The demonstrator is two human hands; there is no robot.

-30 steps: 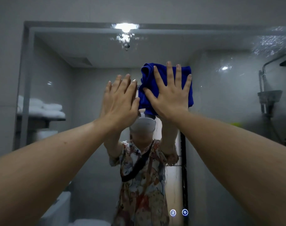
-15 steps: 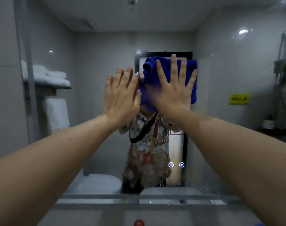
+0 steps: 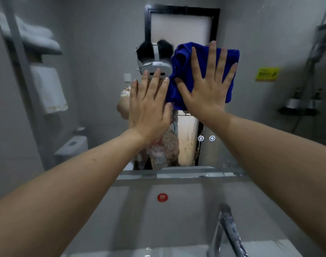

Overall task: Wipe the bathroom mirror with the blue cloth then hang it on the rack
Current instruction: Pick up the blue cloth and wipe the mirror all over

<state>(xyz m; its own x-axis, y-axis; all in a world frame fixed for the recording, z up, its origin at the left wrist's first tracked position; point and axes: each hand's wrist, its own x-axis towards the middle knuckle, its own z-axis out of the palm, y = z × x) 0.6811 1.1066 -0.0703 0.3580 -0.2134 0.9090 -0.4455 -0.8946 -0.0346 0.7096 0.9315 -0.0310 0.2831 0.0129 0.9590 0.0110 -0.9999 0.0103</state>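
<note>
One blue cloth [image 3: 184, 75] is in play, bunched and pressed flat against the one mirror [image 3: 95, 75], roughly at its middle height and a little right of centre. Two hands are raised to the glass. Two small round lit icons [image 3: 206, 138] glow on the mirror lower down, side by side, just left of the right forearm.

Reflected in the mirror are a shelf with a stack of folded white towels [image 3: 34, 39] at the upper left, one more white towel [image 3: 50, 89] hanging beneath it, a toilet [image 3: 73, 145] below that, a yellow sign [image 3: 267, 74] on the right wall, and a small dark shelf [image 3: 297, 108] carrying two bottles, too blurred to say more.

Below the mirror the wall carries one round red sticker [image 3: 162, 197]. One chrome tap [image 3: 227, 232] rises at the bottom right over the pale counter [image 3: 121, 254].

The right hand [image 3: 206, 89] is spread wide, fingers straight and fanned, palm pushing the cloth onto the glass; the cloth shows above the fingertips and to both sides of the hand. The left hand [image 3: 149, 108] is also open, fingers straight and close together, lying flat toward the mirror just beside the cloth, its thumb side meeting the cloth's left edge. It holds nothing.
</note>
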